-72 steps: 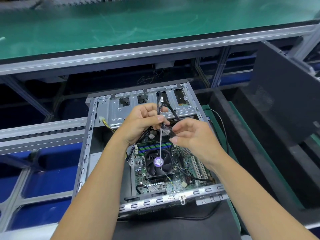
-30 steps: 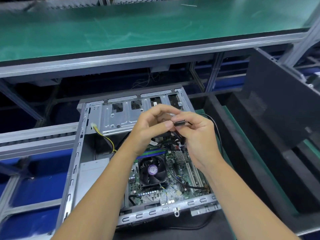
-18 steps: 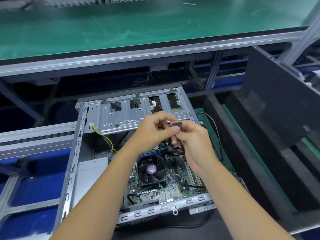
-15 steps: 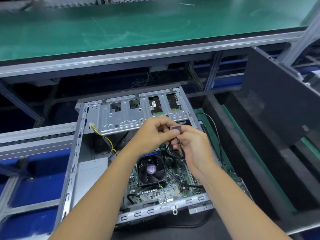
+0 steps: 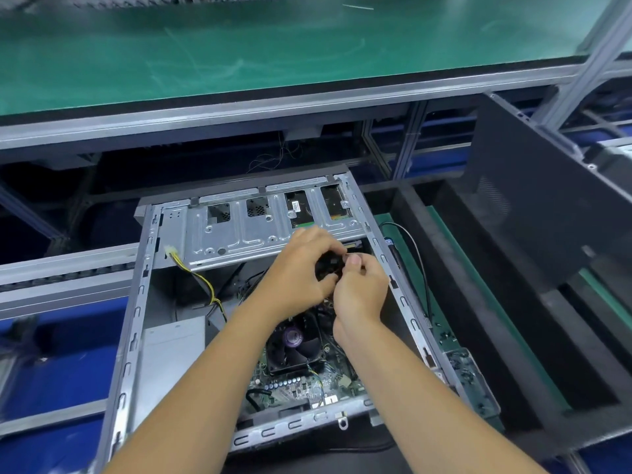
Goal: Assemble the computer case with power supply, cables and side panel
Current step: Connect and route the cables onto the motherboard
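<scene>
Green desk (image 5: 239, 53) runs across the top w/ an alu rail along its near edge. Below it, the open computer case (image 5: 136, 323) lies on its side, drive cage (image 5: 260, 230) at the far end. Dark side panel (image 5: 547, 206) leans upright well to the right, apart from the case. Grey power supply (image 5: 171, 350) sits inside the case at left; motherboard at centre-right w/ the CPU fan (image 5: 294, 343) near the wrists. Yellow/black wire (image 5: 195, 275) w/ a white plug hangs from the cage's left end. Black cable (image 5: 422, 265) loops outside the case's right wall. Both hands meet over the case just in front of the cage: left hand (image 5: 297, 275) curled round a black cable bundle (image 5: 329, 265); right hand (image 5: 359, 289) pinches the same bundle, thumb on top. Exact connector can't be made out.
</scene>
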